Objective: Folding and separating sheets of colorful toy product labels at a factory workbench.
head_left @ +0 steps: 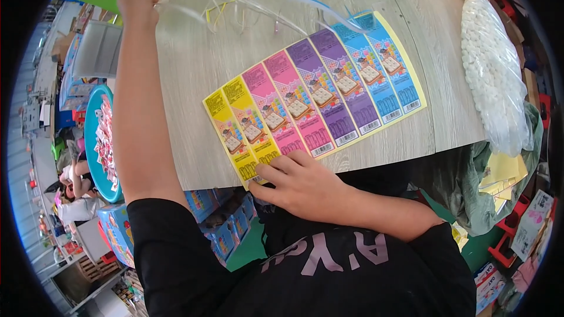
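A sheet of labels in yellow, pink, purple and blue columns lies at a slant on the wood-grain table. My right hand is at its lower left corner, fingers bent and closed on the yellow end by the table's near edge. Stretched out to the far left, my left hand is closed around thin, pale strips, which trail to the right above the table and are blurred. One bluish strip reaches the sheet's far edge. More thin loops of strip lie behind the sheet.
A clear bag of small white pieces stands at the table's right edge, above a dark green plastic bag. To the left are a turquoise basin of small wrapped packets and a grey bin. Printed cartons stand below.
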`<act>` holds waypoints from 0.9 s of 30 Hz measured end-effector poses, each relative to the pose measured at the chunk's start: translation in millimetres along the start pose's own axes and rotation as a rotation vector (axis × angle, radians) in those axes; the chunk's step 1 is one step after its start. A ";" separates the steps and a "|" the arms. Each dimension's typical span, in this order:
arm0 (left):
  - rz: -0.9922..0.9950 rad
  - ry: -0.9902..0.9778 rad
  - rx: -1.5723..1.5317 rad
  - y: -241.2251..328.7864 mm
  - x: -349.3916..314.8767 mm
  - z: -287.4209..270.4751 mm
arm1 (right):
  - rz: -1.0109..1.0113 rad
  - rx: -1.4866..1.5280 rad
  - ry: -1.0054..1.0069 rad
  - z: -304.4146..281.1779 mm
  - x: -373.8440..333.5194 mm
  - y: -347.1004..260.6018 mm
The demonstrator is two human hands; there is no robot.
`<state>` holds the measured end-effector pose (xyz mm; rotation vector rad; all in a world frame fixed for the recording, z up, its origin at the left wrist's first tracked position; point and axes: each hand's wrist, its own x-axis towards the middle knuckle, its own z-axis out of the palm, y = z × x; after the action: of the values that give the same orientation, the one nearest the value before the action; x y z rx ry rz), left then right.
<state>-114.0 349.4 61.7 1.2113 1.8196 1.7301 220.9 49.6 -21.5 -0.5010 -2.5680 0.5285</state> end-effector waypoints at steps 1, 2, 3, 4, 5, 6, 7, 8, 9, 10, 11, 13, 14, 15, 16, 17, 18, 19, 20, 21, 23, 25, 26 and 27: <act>-0.059 0.042 -0.134 0.0 8.1 -6.2 | 0.003 -0.002 0.007 -0.2 0.4 -0.1; -0.120 0.083 -0.269 -0.2 16.0 -12.1 | -0.006 0.006 0.006 -0.4 0.8 0.0; -0.116 0.078 -0.266 -2.5 24.4 -20.6 | -0.019 0.016 0.004 0.3 1.6 -0.1; -0.142 0.096 -0.327 -3.8 32.3 -26.8 | -0.015 0.013 0.012 0.7 1.8 0.1; -0.169 0.114 -0.387 -6.5 39.6 -31.1 | -0.023 0.010 0.025 1.6 1.7 0.0; -0.167 0.104 -0.391 -8.0 41.2 -29.0 | -0.026 0.005 0.037 2.5 0.7 1.5; -0.142 0.106 -0.434 -10.3 42.0 -27.9 | -0.019 0.000 0.043 3.0 -0.7 2.9; -0.117 0.108 -0.477 -12.4 43.0 -27.4 | -0.023 -0.005 0.050 3.5 -2.3 4.0; -0.111 0.102 -0.476 -12.7 47.5 -32.6 | -0.034 -0.006 0.059 4.3 -2.0 4.5; -0.070 0.058 -0.538 -11.4 53.3 -38.5 | -0.034 -0.008 0.069 4.5 -1.9 4.6; -0.030 0.014 -0.600 -9.7 59.1 -45.2 | -0.047 0.010 0.058 4.8 -1.9 4.5; 0.030 -0.016 -0.570 -2.5 72.5 -64.1 | -0.066 0.031 0.060 4.7 -0.7 3.2; 0.082 -0.039 -0.544 2.4 78.3 -72.1 | -0.073 0.038 0.074 4.6 0.1 1.9; 0.085 -0.051 -0.546 7.2 75.2 -64.7 | -0.068 0.037 0.084 3.7 -0.7 3.9; 0.151 -0.003 -0.494 8.3 66.5 -58.0 | -0.059 0.021 0.083 4.4 -1.0 4.7; 0.218 0.047 -0.440 9.7 57.7 -51.9 | -0.046 0.004 0.062 4.9 -1.4 5.2; 0.230 0.041 -0.434 17.9 52.0 -51.4 | -0.046 0.001 0.055 4.0 -0.9 5.0; 0.266 0.063 -0.383 28.7 50.4 -53.5 | -0.051 0.003 0.073 1.2 3.2 2.9; 0.304 0.086 -0.334 38.9 48.9 -55.1 | -0.041 0.019 0.063 -2.1 7.1 0.6; 0.308 0.078 -0.343 41.8 38.7 -43.7 | -0.019 0.023 0.041 -3.9 6.2 1.4; 0.347 0.101 -0.195 56.0 17.1 -33.1 | 0.005 0.031 0.048 -11.0 10.5 -4.8; 0.380 0.066 -0.160 74.7 -13.3 -37.6 | 0.006 0.040 0.052 -15.3 13.2 -11.9; 0.392 0.021 -0.141 79.8 -30.1 -36.7 | 0.027 0.031 0.074 -15.4 11.2 -11.5; 0.408 0.023 -0.148 88.0 -44.4 -38.7 | 0.050 0.017 0.101 -16.2 11.9 -10.4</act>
<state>-88.1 281.0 138.2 1.5865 1.4963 2.0555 216.8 50.2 0.7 -0.5731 -2.4581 0.5285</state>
